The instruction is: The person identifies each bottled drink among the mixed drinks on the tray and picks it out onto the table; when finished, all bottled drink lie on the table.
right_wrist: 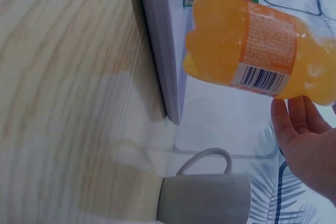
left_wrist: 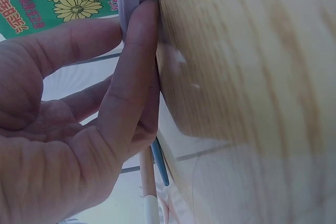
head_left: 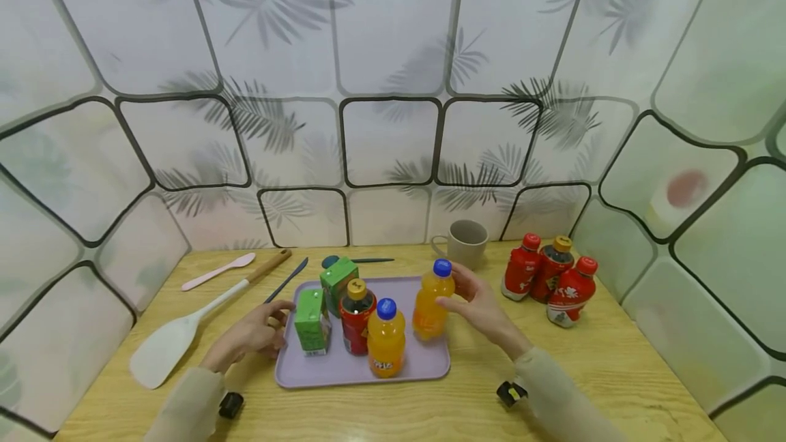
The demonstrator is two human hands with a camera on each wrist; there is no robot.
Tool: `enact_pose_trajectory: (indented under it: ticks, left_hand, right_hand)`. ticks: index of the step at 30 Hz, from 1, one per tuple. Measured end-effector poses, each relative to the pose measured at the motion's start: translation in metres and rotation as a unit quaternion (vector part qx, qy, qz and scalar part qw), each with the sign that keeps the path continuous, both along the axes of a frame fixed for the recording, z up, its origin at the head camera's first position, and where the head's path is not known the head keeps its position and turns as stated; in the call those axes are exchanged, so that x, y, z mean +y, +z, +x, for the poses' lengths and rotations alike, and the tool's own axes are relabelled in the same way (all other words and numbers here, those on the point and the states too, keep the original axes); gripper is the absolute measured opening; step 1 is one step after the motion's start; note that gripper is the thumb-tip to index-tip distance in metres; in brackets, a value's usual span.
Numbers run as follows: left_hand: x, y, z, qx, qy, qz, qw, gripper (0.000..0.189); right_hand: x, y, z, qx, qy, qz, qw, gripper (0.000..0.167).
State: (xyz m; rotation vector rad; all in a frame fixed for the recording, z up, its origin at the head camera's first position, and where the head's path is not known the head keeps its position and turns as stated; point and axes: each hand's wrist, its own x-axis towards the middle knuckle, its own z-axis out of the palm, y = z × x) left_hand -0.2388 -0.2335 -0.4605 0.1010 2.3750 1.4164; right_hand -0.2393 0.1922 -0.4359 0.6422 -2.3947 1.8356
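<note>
My right hand (head_left: pixel 485 309) grips an orange soda bottle (head_left: pixel 432 305) with a blue cap near its upper part. The bottle tilts slightly over the right side of a lilac tray (head_left: pixel 424 363); whether its base touches the tray I cannot tell. In the right wrist view, the bottle's (right_wrist: pixel 268 45) barcode label shows. My left hand (head_left: pixel 258 331) pinches the tray's left rim, seen close up in the left wrist view. On the tray stand two green drink cartons (head_left: pixel 312 322) (head_left: pixel 339 282), a dark red bottle (head_left: pixel 357 319) with a gold cap and another orange soda bottle (head_left: pixel 386 340).
Behind the tray stands a grey mug (head_left: pixel 467 244), with a dark spoon (head_left: pixel 362 260) to its left. Three red bottles (head_left: pixel 571 295) cluster at the right. A white spatula (head_left: pixel 178 333), a pink spoon (head_left: pixel 217 271) and a blue knife (head_left: pixel 287 280) lie at the left.
</note>
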Motion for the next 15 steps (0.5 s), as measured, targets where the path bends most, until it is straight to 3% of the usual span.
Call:
enact_pose_trajectory:
  ticks: [5,15]
  left_hand:
    - [0.001,0.001,0.0,-0.001,0.0,-0.003,1.0,0.072]
    - [0.002,0.002,0.001,-0.005,0.004,-0.007,1.0,0.072]
  right_hand:
    - [0.012,0.001,0.003,-0.002,-0.032,0.008,0.9995,0.064]
    - [0.04,0.002,0.009,0.049,-0.114,0.019,0.9921,0.056]
